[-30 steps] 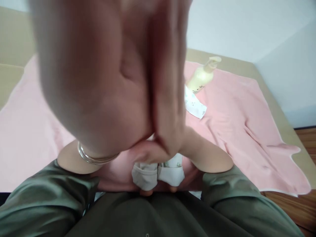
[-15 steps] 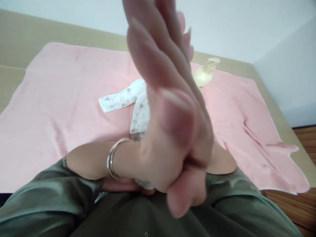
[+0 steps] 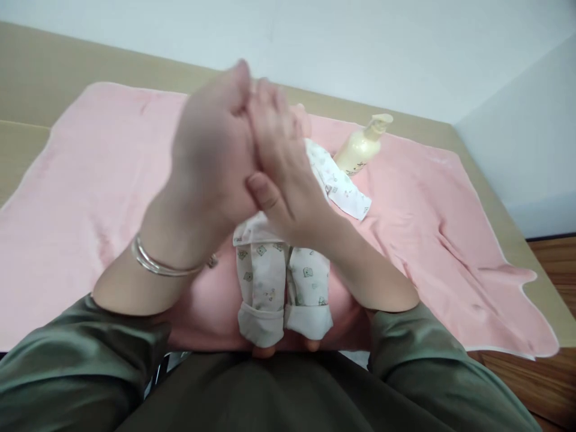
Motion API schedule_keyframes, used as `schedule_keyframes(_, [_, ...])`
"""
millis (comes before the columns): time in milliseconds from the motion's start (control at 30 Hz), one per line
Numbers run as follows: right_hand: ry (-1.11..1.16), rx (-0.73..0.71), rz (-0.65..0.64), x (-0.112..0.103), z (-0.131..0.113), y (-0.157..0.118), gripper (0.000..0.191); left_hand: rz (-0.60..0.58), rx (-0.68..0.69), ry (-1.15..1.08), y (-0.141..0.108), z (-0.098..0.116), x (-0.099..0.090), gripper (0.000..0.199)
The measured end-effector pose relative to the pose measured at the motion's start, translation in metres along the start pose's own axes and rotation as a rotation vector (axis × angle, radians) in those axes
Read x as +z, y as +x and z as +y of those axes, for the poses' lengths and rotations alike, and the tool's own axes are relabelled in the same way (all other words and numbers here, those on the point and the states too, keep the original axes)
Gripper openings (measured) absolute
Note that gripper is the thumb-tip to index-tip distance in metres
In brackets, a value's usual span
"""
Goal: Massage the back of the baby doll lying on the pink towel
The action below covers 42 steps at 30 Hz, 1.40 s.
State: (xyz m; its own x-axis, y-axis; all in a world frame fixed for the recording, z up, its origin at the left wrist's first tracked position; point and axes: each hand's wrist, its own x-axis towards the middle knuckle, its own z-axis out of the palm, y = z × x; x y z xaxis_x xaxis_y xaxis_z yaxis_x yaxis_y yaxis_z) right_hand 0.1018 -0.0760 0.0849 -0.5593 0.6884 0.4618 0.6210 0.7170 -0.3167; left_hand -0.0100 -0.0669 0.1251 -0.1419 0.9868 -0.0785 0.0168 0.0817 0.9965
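Note:
My left hand (image 3: pixel 204 153) and my right hand (image 3: pixel 290 174) are pressed palm to palm, raised in front of me. The left hand is blurred; what shows of it looks flat, and some of its fingers are hidden. The right hand's fingers lie stretched out along it, thumb across the front. Neither hand shows an object in it. Below them lies a small doll-like figure in a white printed top (image 3: pixel 344 186) and white printed trousers (image 3: pixel 265 279) with rolled cuffs; its feet point towards me. The hands hide its head and most of its upper body.
A pink blanket (image 3: pixel 121 180) with a pale edge covers much of the light wooden table (image 3: pixel 27 144). A cream pump bottle (image 3: pixel 362 147) stands at the figure's right side, tilted in view. White walls (image 3: pixel 405 54) rise behind. Brown wooden floor (image 3: pixel 553 264) shows at right.
My hands have moved down and away from the camera, with the right hand now on the near side. The figure's trousers and right-side sleeve have come into view.

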Motion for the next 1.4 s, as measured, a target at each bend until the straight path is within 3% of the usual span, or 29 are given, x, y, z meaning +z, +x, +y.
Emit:
schedule_keyframes(33, [0.010,-0.034,-0.060,0.002,-0.004,-0.002,0.078,-0.078,-0.113,-0.139,0.010,0.004,-0.010,0.058])
schedule_keyframes(100, [0.074,-0.116,-0.123,0.000,-0.008,-0.004,0.081,-0.066,-0.009,-0.215,0.028,0.007,-0.025,0.058])
schedule_keyframes(167, [0.150,-0.141,-0.146,-0.006,-0.003,-0.004,0.070,-0.071,0.029,-0.214,0.042,0.003,-0.030,0.051])
schedule_keyframes(300, [0.136,0.032,-0.105,-0.005,0.028,0.006,0.045,-0.073,-0.028,-0.332,0.073,-0.024,-0.012,0.032])
schedule_keyframes(400, [-0.020,0.223,-0.135,0.022,0.052,0.016,0.039,0.069,0.034,-0.211,0.102,-0.061,0.008,0.017])
schedule_keyframes(533, [-0.153,0.288,-0.184,0.062,0.074,0.024,0.046,0.178,0.201,0.078,0.127,-0.111,0.020,0.015])
schedule_keyframes(700, [-0.124,0.358,-0.127,0.069,0.116,0.028,0.053,0.193,0.389,0.277,0.120,-0.135,0.021,0.026])
schedule_keyframes(833, [-0.062,0.387,-0.166,0.057,0.143,0.020,0.060,0.196,0.387,0.306,0.114,-0.137,0.021,0.026])
schedule_keyframes(933, [-0.085,0.387,-0.171,0.061,0.127,0.005,0.070,0.187,0.355,0.291,0.116,-0.138,0.020,0.024])
schedule_keyframes(1033, [-0.122,0.332,-0.040,0.074,0.093,-0.005,0.064,0.177,0.318,0.282,0.120,-0.141,0.019,0.022])
schedule_keyframes(1100, [-0.154,0.311,-0.062,0.077,0.080,-0.002,0.059,0.174,0.309,0.272,0.123,-0.142,0.018,0.023])
schedule_keyframes(1167, [-0.159,0.281,-0.169,0.074,0.084,0.008,0.057,0.176,0.324,0.257,0.124,-0.143,0.016,0.026])
schedule_keyframes(1233, [-0.128,0.253,-0.258,0.065,0.103,0.020,0.056,0.182,0.344,0.258,0.125,-0.143,0.016,0.028])
schedule_keyframes(1333, [-0.079,0.321,-0.231,0.052,0.133,0.028,0.057,0.198,0.362,0.286,0.123,-0.142,0.017,0.026])
schedule_keyframes(1400, [-0.102,0.415,-0.215,0.050,0.133,0.024,0.062,0.207,0.359,0.295,0.121,-0.141,0.018,0.027])
